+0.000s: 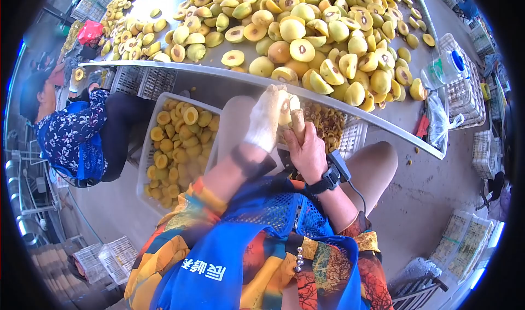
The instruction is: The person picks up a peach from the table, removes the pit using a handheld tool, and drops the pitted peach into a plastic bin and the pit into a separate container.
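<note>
My left hand (263, 121), in a white glove, is closed around a halved yellow peach (284, 112), mostly hidden by the fingers. My bare right hand (308, 152) grips the wooden handle (298, 123) of a pitting tool, whose working end meets the fruit. Both hands are just below the metal table's near edge (240, 79). Under them on the right, a white crate (356, 137) holds brown pits and scraps (322, 121). Left of my legs, another white crate (143, 165) is filled with hollowed peach halves (186, 140).
Heaped peach halves (306, 31), many with pits, cover much of the table. A clear plastic jug with a blue lid (445, 69) and a plastic bag (436, 118) sit by its right end. At left a co-worker (76, 129) is seated. Stacked crates (462, 239) stand at right.
</note>
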Motion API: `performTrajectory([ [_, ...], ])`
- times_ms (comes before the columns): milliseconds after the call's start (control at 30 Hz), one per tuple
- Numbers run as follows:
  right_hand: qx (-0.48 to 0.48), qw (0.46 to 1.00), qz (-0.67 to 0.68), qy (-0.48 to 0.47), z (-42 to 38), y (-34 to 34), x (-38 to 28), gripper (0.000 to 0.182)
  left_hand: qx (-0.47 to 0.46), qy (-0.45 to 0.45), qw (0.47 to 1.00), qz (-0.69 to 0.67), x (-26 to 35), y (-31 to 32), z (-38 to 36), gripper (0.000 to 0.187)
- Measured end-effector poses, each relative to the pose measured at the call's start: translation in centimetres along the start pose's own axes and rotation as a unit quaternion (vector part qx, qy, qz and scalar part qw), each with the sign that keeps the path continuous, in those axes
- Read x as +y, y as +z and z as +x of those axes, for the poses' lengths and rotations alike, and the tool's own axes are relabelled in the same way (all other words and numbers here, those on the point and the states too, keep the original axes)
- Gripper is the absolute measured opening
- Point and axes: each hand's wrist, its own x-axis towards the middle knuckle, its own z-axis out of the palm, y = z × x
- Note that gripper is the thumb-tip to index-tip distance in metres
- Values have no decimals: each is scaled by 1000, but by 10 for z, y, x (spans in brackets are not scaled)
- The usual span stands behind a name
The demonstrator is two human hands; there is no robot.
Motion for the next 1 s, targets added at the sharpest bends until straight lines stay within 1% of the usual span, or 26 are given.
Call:
performTrajectory([
  [67, -6, 1000, 8, -4, -2, 0, 4, 34, 3, 4, 1000, -17, 0, 3, -1, 34],
  [167, 3, 1000, -4, -16, -3, 2, 10, 31, -38, 62, 997, -24, -3, 8, -8, 32],
  [267, 3, 1000, 4, -6, -4, 1, 8, 30, -56, 103, 993, 17, -12, 4, -5, 32],
  [367, -16, 1000, -9, 3, -7, -3, -6, 26, -65, 122, 989, 42, -10, 6, -10, 31],
  [467, -20, 999, 25, -29, -10, -1, -3, 22, -60, 119, 990, 50, -15, 1, -4, 27],
  [567, -47, 998, 31, -28, -13, -2, 2, 20, -85, 18, 990, 109, 13, 4, -8, 24],
  [667, -105, 993, 46, 21, -13, -1, 11, 21, -224, -75, 947, 220, 45, -1, 0, 24],
  [700, -110, 993, 49, 12, -14, 0, 14, 20, -279, -13, 919, 277, 45, -5, 6, 26],
  [767, -120, 991, 56, -7, -15, 3, 17, 19, -309, -54, 916, 248, 48, -8, 14, 24],
  [800, -85, 995, 42, -28, -14, 4, 16, 19, -324, -74, 914, 234, 49, -8, 15, 24],
  [867, -14, 997, 16, -70, -10, 9, 12, 17, -213, -25, 957, 196, 38, 3, 3, 29],
  [900, -1, 996, 32, -82, -9, 11, 12, 16, -157, -1, 972, 177, 30, 9, -4, 32],
  [967, 27, 992, 60, -104, -5, 17, 18, 15, -88, 85, 984, 132, 12, 16, -8, 29],
  [1000, 10, 993, 81, -90, -5, 18, 21, 15, -52, 125, 985, 107, 5, 16, -11, 28],
])
